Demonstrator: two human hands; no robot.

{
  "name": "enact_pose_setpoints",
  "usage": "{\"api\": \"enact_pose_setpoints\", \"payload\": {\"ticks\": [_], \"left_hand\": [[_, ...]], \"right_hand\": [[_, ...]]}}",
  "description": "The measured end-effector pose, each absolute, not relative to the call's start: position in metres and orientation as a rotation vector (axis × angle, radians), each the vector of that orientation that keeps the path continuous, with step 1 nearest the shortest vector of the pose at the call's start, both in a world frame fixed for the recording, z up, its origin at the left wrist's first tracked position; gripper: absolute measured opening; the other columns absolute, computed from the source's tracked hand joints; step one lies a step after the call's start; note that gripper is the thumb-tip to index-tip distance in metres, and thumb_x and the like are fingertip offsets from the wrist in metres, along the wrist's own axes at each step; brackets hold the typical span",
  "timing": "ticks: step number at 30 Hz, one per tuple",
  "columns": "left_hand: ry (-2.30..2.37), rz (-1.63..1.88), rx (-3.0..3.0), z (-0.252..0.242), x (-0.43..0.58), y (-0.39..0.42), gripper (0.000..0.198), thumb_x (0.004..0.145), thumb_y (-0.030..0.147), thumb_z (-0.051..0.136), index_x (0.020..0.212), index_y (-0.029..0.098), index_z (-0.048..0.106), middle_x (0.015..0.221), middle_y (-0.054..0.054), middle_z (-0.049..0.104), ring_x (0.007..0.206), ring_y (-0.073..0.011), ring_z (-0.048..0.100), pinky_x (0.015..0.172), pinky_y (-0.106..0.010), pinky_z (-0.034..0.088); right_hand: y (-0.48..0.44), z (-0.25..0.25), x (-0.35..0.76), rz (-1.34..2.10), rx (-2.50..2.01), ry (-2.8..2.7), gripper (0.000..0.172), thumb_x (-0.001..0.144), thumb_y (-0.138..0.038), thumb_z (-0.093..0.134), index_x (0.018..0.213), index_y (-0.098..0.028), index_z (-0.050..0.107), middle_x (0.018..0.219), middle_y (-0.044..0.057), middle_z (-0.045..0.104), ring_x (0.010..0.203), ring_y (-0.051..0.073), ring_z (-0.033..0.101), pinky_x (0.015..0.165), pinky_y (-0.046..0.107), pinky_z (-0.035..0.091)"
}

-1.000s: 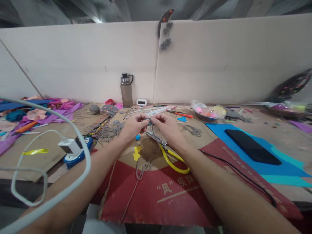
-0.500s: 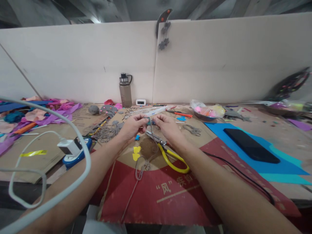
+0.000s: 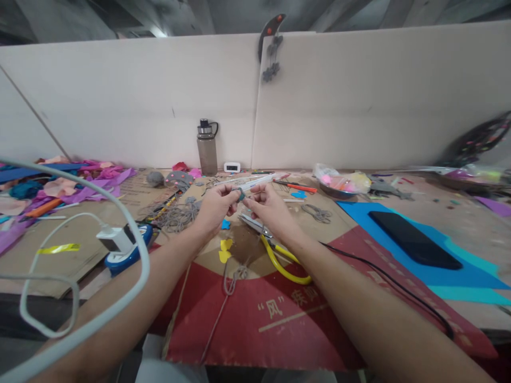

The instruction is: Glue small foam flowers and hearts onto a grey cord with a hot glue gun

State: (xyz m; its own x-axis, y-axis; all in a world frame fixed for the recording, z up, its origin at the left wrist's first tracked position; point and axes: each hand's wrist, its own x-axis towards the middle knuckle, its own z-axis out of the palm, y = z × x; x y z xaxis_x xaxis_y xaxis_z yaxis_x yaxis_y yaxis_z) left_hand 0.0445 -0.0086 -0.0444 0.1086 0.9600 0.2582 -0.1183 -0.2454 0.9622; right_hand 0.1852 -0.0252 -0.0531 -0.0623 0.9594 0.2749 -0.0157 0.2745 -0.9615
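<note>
My left hand (image 3: 217, 208) pinches a small dark green piece (image 3: 241, 194) between thumb and finger; its exact kind is too small to make out. Close beside it, my right hand (image 3: 266, 206) is closed with its fingertips at the piece. A thin grey cord (image 3: 261, 236) runs up from the cardboard toward the right hand; the grip itself is partly hidden. Below the hands lie yellow-handled scissors (image 3: 285, 271). Knotted grey cord (image 3: 240, 272) trails over the red cardboard (image 3: 223, 330), near yellow cut-out shapes (image 3: 225, 251) and a blue one (image 3: 225, 225).
A white cable (image 3: 139, 255) loops across the left foreground by a blue power strip (image 3: 128, 259). Tangled cord (image 3: 178, 215) lies left of the hands. A bottle (image 3: 206, 151) stands at the back. To the right are a phone (image 3: 413, 239) on blue sheets and a bagged bowl (image 3: 341, 183).
My right hand has dropped slightly and turned at the green piece. The cord that hung between both hands now shows lower, below the right hand. The view has shifted slightly.
</note>
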Motion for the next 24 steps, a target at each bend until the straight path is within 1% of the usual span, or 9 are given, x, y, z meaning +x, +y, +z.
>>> {"api": "enact_pose_setpoints", "payload": {"ticks": [6,8,11,14,17,20,22,24], "left_hand": [[0.92,1.349,1.373,-0.048,0.045,-0.007,0.02,0.071,0.031,0.068,0.078,0.017,0.057,0.047,0.006,0.052,0.039,-0.0061,0.045,0.039,-0.017,0.031],[0.918,1.342,1.387,-0.048,0.046,-0.007,0.02,0.071,0.031,0.068,0.079,0.017,0.057,0.049,0.005,0.054,0.04,-0.0067,0.048,0.039,-0.017,0.033],[0.908,1.342,1.397,-0.048,0.047,-0.008,0.019,0.072,0.029,0.068,0.081,0.017,0.056,0.053,0.004,0.056,0.043,-0.0078,0.053,0.039,-0.018,0.035],[0.903,1.342,1.374,-0.046,0.049,-0.011,0.021,0.071,0.028,0.069,0.082,0.017,0.055,0.057,0.004,0.057,0.046,-0.0092,0.058,0.04,-0.018,0.038],[0.901,1.339,1.342,-0.043,0.05,-0.015,0.025,0.071,0.028,0.07,0.089,0.017,0.056,0.062,0.002,0.06,0.048,-0.0107,0.06,0.042,-0.019,0.042],[0.892,1.311,1.361,-0.042,0.05,-0.017,0.026,0.072,0.029,0.069,0.092,0.017,0.057,0.068,0.001,0.062,0.05,-0.0111,0.061,0.044,-0.021,0.044],[0.893,1.305,1.39,-0.042,0.05,-0.017,0.024,0.073,0.031,0.068,0.089,0.016,0.058,0.07,0.001,0.062,0.05,-0.0103,0.06,0.041,-0.02,0.041],[0.921,1.331,1.426,-0.043,0.049,-0.016,0.021,0.072,0.031,0.068,0.086,0.016,0.059,0.066,0.002,0.059,0.048,-0.0078,0.055,0.039,-0.018,0.033]], "right_hand": [[-0.026,-0.048,0.191,0.675,-1.029,-1.468,0.011,0.075,-0.027,0.062,0.081,-0.021,0.054,0.06,-0.007,0.042,0.056,0.01,0.038,0.054,0.025,0.032],[-0.028,-0.045,0.191,0.623,-1.053,-1.476,0.007,0.076,-0.026,0.061,0.076,-0.02,0.057,0.057,-0.007,0.039,0.054,0.01,0.035,0.053,0.025,0.029],[-0.031,-0.042,0.191,0.611,-1.057,-1.465,0.007,0.077,-0.028,0.06,0.076,-0.021,0.057,0.054,-0.007,0.034,0.051,0.01,0.032,0.05,0.026,0.025],[-0.033,-0.041,0.19,0.613,-1.056,-1.47,0.007,0.077,-0.028,0.06,0.076,-0.021,0.057,0.052,-0.008,0.032,0.05,0.01,0.031,0.05,0.026,0.023],[-0.033,-0.042,0.19,0.604,-1.051,-1.48,0.008,0.077,-0.028,0.059,0.075,-0.021,0.057,0.052,-0.008,0.033,0.05,0.01,0.03,0.05,0.026,0.023],[-0.033,-0.043,0.19,0.587,-1.042,-1.491,0.011,0.078,-0.03,0.058,0.073,-0.021,0.056,0.054,-0.007,0.038,0.051,0.01,0.032,0.051,0.025,0.025],[-0.033,-0.043,0.19,0.576,-1.045,-1.498,0.014,0.079,-0.032,0.057,0.072,-0.021,0.055,0.055,-0.006,0.04,0.052,0.01,0.034,0.051,0.025,0.026],[-0.034,-0.043,0.19,0.542,-1.055,-1.511,0.016,0.08,-0.032,0.057,0.07,-0.02,0.054,0.055,-0.006,0.041,0.052,0.01,0.034,0.051,0.025,0.026]]}}
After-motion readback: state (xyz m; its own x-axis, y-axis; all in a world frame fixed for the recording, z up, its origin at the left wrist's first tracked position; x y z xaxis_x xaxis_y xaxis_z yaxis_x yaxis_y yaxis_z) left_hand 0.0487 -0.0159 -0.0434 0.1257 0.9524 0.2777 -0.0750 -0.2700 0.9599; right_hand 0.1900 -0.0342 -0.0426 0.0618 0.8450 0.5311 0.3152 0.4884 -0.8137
